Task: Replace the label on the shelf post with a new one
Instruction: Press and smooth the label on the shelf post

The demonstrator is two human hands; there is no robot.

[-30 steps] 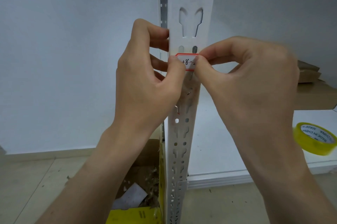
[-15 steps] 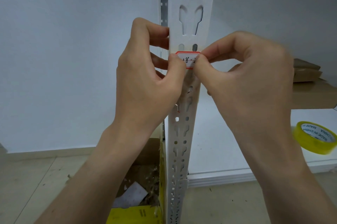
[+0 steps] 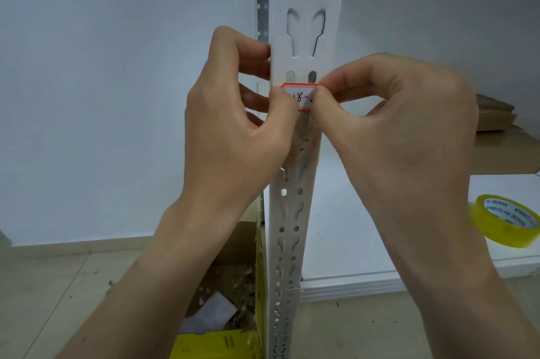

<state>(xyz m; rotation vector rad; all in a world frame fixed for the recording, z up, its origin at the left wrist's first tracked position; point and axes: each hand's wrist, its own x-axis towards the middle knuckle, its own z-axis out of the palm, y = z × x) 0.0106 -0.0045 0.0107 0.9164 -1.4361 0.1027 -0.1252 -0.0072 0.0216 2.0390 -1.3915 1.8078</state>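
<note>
Shelf post (image 3: 304, 22), a white perforated metal upright, runs top to bottom through the middle of the view, long axis vertical. One small white paper label with a red border (image 3: 301, 95) lies flat across its front face at mid-height, long axis horizontal, handwritten "18-" partly readable between the thumbs. Two bare hands meet on it. The left hand (image 3: 233, 125) presses its thumb on the label's left end while its fingers (image 3: 254, 52) curl around the post's left edge. The right hand (image 3: 400, 125) pinches the label's right end between thumb and forefinger, other fingers folded in. Below the label the post carries a patch of grey residue. Plain white wall leaves open room to the left. One yellow roll of clear tape (image 3: 505, 221) sits on the white shelf board (image 3: 365, 241) at far right, well apart from the hands. One open cardboard box with yellow sides (image 3: 228, 315) stands on the floor just beside the post's base, holding scraps.
</note>
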